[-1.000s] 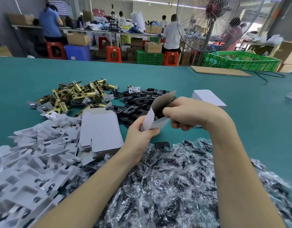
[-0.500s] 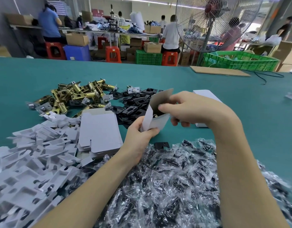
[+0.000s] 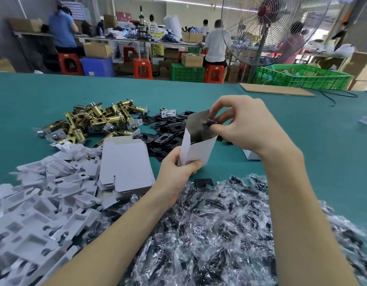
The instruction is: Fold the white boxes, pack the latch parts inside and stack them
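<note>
My left hand (image 3: 176, 174) grips the bottom of a white box (image 3: 197, 149) held upright with its top open. My right hand (image 3: 244, 124) pinches a small dark bagged part (image 3: 209, 123) at the box's open mouth. Brass latch bodies (image 3: 91, 118) lie in a heap at the far left, black strike plates (image 3: 168, 135) beside them. Flat white box blanks (image 3: 124, 164) are stacked left of my left hand. A folded white box (image 3: 250, 155) lies partly hidden behind my right wrist.
White card inserts (image 3: 40, 203) are piled at the near left. Clear bags of black screws (image 3: 215, 228) cover the near table under my arms. One black plate (image 3: 204, 182) lies by the bags. A cardboard sheet (image 3: 275, 89), green crate (image 3: 302, 76) and standing fan (image 3: 271, 27) are at the far right.
My right hand has lifted from the box's side to its open top and now pinches a small dark part there. The box stands more upright in my left hand.
</note>
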Demonstrator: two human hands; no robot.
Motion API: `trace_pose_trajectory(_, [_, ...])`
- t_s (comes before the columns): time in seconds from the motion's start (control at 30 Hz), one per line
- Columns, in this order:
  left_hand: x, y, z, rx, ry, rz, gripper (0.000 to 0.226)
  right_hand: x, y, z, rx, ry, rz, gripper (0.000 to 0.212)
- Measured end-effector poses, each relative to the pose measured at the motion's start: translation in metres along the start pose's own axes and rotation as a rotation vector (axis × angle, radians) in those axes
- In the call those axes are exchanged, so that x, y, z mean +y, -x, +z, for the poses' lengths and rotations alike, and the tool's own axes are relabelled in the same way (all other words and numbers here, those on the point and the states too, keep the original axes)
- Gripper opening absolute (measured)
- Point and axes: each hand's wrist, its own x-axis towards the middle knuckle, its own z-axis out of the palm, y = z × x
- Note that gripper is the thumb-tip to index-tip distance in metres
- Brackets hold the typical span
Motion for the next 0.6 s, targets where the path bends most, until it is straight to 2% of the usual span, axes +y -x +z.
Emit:
trace_pose_trajectory(0.17, [0.000,0.001,-0.001,-0.025,0.015,-0.004,0.029,0.001,-0.005,0.015,0.095,0.136,-0.032,0.026])
trace_pose_trajectory(0.3, [0.000,0.000,0.000,-0.026,0.033,-0.019,0.027,-0.002,-0.005,0.016,0.085,0.257,-0.037,0.027])
trace_pose_trajectory(0.4, [-0.001,-0.001,-0.001,-0.029,0.048,-0.017,0.027,-0.007,-0.004,0.015,-0.009,0.303,-0.055,0.036])
trace_pose_trajectory(0.53, [-0.002,-0.001,-0.001,-0.040,0.041,-0.018,0.024,-0.011,-0.001,0.015,-0.250,0.370,-0.024,0.051])
trace_pose_trajectory(0.6, [-0.002,-0.002,-0.001,-0.038,0.049,-0.025,0.024,-0.015,-0.001,0.011,-0.246,0.367,-0.015,0.052])
